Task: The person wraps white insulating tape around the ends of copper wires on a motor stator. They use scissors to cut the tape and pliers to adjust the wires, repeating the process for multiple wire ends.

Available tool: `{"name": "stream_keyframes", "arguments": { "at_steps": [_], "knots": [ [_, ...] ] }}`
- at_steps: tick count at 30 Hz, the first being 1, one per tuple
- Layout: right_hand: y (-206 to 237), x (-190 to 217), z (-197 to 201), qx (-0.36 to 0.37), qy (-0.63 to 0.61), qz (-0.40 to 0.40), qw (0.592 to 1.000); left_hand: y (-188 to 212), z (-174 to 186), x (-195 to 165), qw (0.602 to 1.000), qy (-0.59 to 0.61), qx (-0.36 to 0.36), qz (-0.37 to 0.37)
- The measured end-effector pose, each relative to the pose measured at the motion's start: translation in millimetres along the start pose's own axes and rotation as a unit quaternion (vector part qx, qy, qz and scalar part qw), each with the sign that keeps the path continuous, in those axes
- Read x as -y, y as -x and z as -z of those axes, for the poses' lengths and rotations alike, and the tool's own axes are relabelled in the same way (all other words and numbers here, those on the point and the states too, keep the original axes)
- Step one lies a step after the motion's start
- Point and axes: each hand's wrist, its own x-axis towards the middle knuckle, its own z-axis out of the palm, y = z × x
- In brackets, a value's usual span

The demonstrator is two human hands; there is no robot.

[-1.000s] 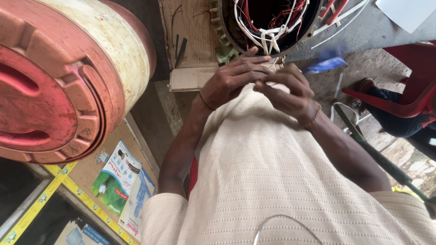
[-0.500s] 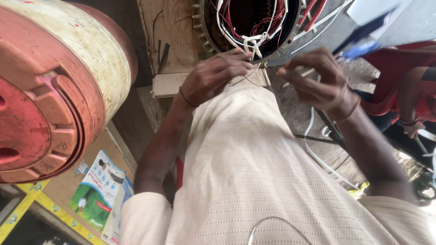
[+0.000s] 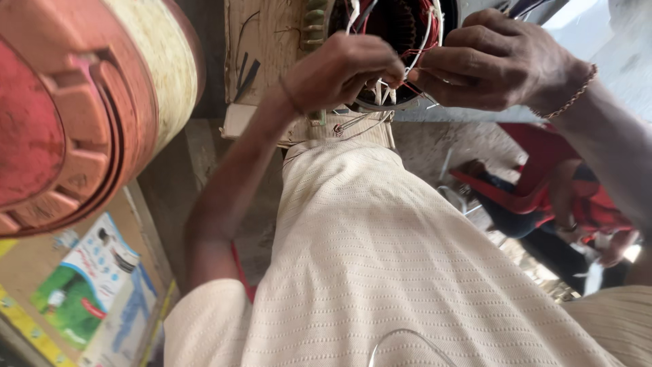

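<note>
Head view: left hand [image 3: 346, 68] & right hand [image 3: 496, 61], both closed in a pinch on white wire leads [image 3: 384, 92] at lower rim of motor stator [image 3: 401, 27], top centre. Red-cream drum [image 3: 88, 102] at far left; wooden board [image 3: 261, 47] beside stator.

Motor stator [image 3: 394, 27] at top centre of frame, wire leads [image 3: 384, 88] hanging from its lower rim. Left hand [image 3: 343, 68] just left of the leads, right hand [image 3: 492, 61] just right; fingertips of both meet at the leads. Board [image 3: 261, 47] left of the stator, behind the left hand. Large drum [image 3: 88, 109] fills upper left. Printed packet [image 3: 85, 278] at lower left, below the drum. Another person [image 3: 543, 204] at right, below the right forearm.
</note>
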Motion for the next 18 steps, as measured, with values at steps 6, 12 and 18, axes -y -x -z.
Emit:
{"name": "stream_keyframes", "arguments": {
  "at_steps": [6, 12, 18],
  "knots": [
    [-16, -18, 1, 0.004, -0.039, 0.095, 0.995, -31, 23, 4, 0.984, 0.116, 0.124, 0.042],
    [-7, -18, -7, -0.006, -0.076, 0.110, 0.991, -50, 31, -6, 0.972, 0.060, 0.195, 0.116],
    [6, -6, -33, -0.048, -0.088, 0.128, 0.987, -53, 35, -5, 0.967, 0.028, 0.222, 0.120]
  ]
}}
